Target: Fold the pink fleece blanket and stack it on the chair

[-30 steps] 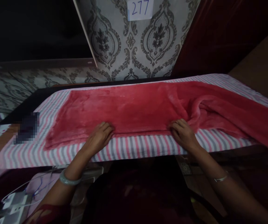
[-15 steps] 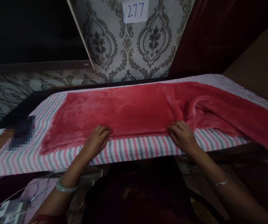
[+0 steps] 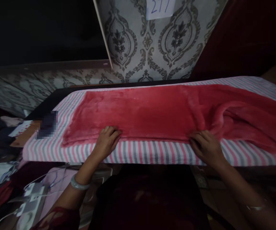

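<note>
Through the head view I see a red plush blanket (image 3: pixel 147 111) lying on a striped cloth (image 3: pixel 152 153) that covers the surface, smooth at left and rumpled into loose folds at right. My left hand (image 3: pixel 106 142) and right hand (image 3: pixel 207 147), well apart, have fingers curled narrow, pinching the blanket's near edge.

White rectangular paper sheet (image 3: pixel 161 14): handwritten blue "277", last digit's top cut off; on grey damask-patterned wallpaper (image 3: pixel 147 60)
Black rectangular television (image 3: pixel 46 32): small pale mark on lower frame, unreadable
</note>
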Action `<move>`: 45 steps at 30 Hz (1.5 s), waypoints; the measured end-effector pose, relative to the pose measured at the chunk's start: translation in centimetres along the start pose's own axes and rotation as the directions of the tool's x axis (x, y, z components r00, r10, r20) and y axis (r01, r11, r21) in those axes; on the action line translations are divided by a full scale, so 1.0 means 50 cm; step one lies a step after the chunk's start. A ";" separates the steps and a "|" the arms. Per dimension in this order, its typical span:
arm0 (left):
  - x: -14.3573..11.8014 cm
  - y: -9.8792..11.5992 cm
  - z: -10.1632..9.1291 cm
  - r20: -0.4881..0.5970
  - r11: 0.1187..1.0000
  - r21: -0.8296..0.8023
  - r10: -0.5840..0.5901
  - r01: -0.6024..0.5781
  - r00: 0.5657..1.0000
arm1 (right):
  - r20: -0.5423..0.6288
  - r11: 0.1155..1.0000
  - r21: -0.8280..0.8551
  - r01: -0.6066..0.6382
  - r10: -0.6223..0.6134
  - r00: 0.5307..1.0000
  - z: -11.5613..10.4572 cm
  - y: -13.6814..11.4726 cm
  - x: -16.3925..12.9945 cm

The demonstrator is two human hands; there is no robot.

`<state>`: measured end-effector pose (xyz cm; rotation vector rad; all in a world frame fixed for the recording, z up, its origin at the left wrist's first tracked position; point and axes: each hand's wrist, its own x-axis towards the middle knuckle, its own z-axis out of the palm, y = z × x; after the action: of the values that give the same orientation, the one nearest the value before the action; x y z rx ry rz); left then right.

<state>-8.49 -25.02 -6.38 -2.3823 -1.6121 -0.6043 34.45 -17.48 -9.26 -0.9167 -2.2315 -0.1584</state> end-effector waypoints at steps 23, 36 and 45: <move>-0.049 0.000 -0.019 -0.062 0.998 0.050 -0.029 0.032 0.998 | 0.053 0.978 0.087 0.191 -0.196 0.979 0.017 -0.025 0.043; -0.151 -0.086 -0.105 -0.005 0.945 0.118 -0.308 0.306 0.951 | 0.047 0.944 0.173 0.283 -0.295 0.954 0.109 -0.091 0.117; -0.180 -0.160 -0.150 -0.206 0.442 0.140 -0.862 0.886 0.462 | 0.100 0.943 0.206 0.262 -0.286 0.953 0.152 -0.113 0.118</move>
<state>-20.38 -32.39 -4.11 -1.1223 -2.6495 -0.6059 23.48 -15.57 -10.23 -0.5223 -2.4389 -0.0109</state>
